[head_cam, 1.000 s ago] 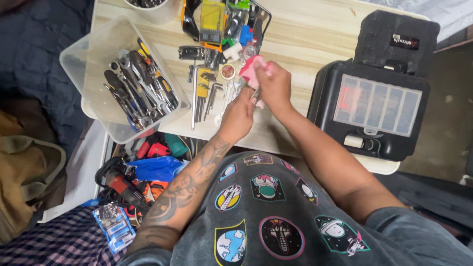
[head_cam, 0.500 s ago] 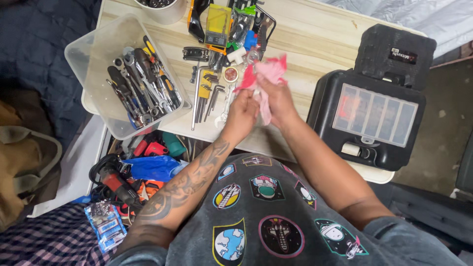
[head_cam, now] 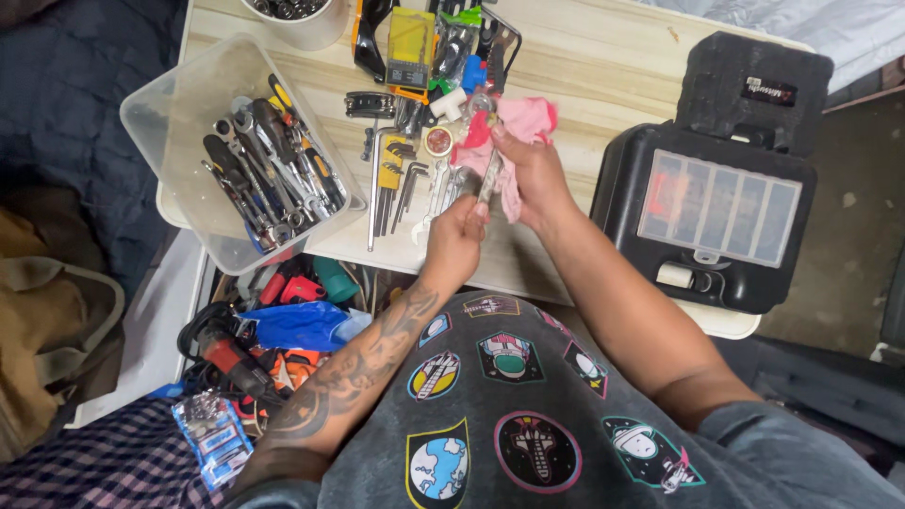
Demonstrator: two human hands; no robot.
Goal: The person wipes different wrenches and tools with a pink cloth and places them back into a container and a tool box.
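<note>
Clearly stiff and probably slippery, the metal wrench [head_cam: 489,174] sits pinched at its lower end by the left hand [head_cam: 455,238], while the right hand [head_cam: 534,174] clamps a soft pink rag [head_cam: 514,141] around its middle.

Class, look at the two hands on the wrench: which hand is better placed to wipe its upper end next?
Probably the right hand: it holds the pink cloth against the wrench, whose lower end the left hand pinches.
</note>
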